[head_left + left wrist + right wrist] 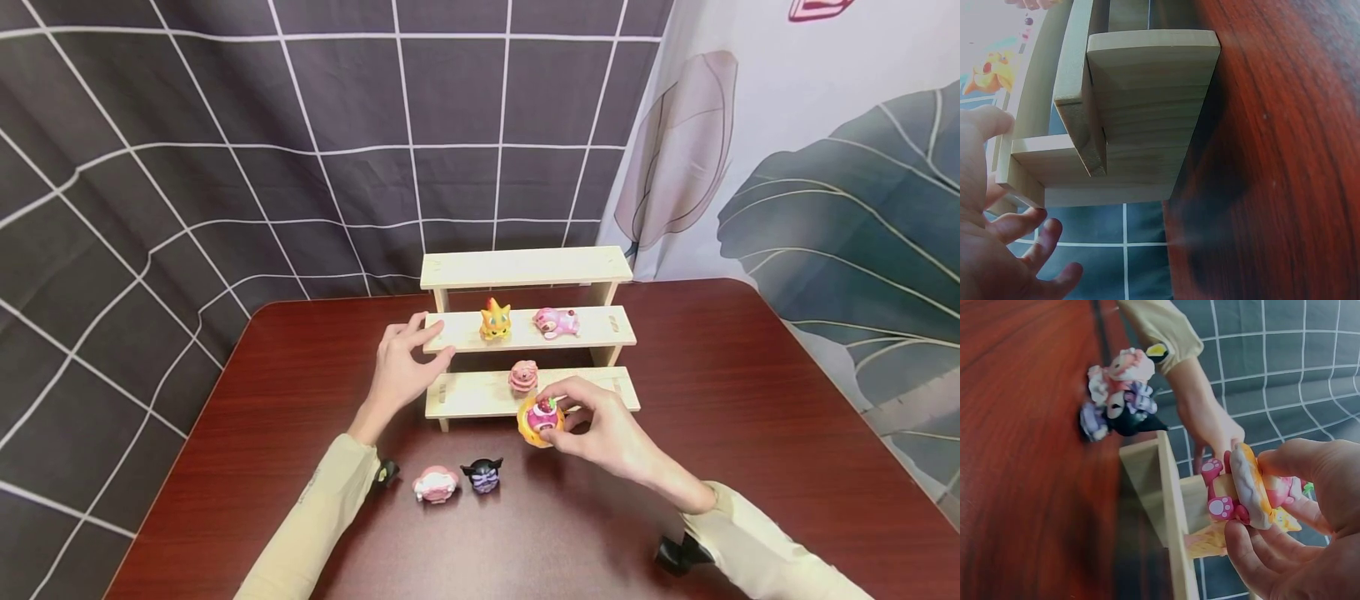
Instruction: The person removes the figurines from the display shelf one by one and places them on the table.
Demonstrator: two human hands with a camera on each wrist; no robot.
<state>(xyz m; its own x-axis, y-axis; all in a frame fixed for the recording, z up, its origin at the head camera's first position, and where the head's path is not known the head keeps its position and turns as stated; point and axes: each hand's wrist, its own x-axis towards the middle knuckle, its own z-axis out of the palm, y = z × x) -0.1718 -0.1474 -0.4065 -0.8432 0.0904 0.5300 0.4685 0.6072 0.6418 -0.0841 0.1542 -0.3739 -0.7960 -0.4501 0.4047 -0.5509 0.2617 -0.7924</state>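
My right hand [603, 425] pinches a pink bear figurine [1282, 487] with a yellow-orange, doughnut-like ring round its body and a strawberry on its head. It hangs at the front edge of the lowest shelf [476, 396] of a wooden three-tier stand. Just behind it, a pink rose-shaped figurine [522, 377] sits on that shelf. My left hand [401, 362] grips the left end of the middle shelf [1013, 165] between thumb and finger, the other fingers loosely bent beyond it. On this shelf stand a yellow spiky figurine [495, 321] and a pink lying bear figurine [557, 322].
On the dark red table [315, 375], in front of the stand, are a pink-and-white figurine [435, 484] and a black-and-purple figurine [483, 474]. The top shelf [525, 267] stands highest at the back. A dark grid-patterned curtain [337, 100] hangs behind the table.
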